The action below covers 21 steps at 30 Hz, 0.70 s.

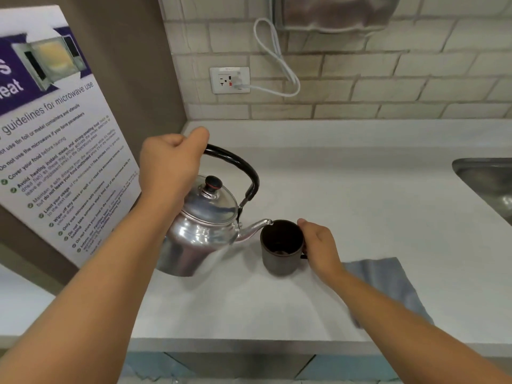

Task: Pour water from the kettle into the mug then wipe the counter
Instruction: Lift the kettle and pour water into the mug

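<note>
A shiny metal kettle point(199, 231) with a black arched handle hangs tilted above the white counter point(360, 206). My left hand point(169, 164) is closed around the handle's left end. The spout tip rests over the left rim of a dark brown mug point(281, 249) that stands upright on the counter. My right hand point(318, 246) grips the mug's handle on its right side. A little liquid shows at the mug's bottom. A grey cloth point(388, 284) lies flat on the counter to the right, partly under my right forearm.
A steel sink point(487, 181) is set into the counter at the far right. A wall outlet point(230, 80) with a white cord plugged in sits on the tiled backsplash. A microwave-guidelines poster point(55, 139) covers the left wall. The counter's front edge runs below my arms.
</note>
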Each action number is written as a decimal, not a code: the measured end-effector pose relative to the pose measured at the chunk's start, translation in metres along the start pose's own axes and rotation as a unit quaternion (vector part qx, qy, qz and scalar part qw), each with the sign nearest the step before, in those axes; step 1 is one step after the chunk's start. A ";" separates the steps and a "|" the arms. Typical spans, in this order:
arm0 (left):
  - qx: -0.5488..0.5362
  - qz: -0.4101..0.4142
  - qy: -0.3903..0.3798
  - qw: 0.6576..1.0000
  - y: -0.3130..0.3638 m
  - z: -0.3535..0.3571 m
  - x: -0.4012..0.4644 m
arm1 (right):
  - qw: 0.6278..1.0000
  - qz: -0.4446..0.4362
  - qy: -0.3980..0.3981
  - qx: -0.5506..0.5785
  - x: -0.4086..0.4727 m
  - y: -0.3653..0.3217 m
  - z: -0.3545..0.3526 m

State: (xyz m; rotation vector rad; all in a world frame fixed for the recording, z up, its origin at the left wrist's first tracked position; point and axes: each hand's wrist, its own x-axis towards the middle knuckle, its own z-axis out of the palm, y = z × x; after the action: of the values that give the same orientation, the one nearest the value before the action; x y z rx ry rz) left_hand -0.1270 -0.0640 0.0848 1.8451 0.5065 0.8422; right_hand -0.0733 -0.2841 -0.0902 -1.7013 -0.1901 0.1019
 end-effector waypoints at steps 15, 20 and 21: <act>0.092 0.083 -0.057 0.991 0.021 0.017 0.005 | 1.000 0.005 -0.007 0.025 0.004 0.003 -0.002; 0.127 0.103 -0.061 0.985 0.032 0.015 0.008 | 1.000 0.003 -0.007 0.028 0.004 0.003 -0.002; 0.135 0.107 -0.061 0.983 0.034 0.015 0.008 | 1.000 0.003 -0.006 0.028 0.004 0.003 -0.002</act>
State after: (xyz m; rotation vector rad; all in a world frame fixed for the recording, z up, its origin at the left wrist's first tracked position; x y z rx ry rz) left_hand -0.1115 -0.0815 0.1144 2.2175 0.3613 0.8263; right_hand -0.0687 -0.2858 -0.0926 -1.6463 -0.1894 0.1216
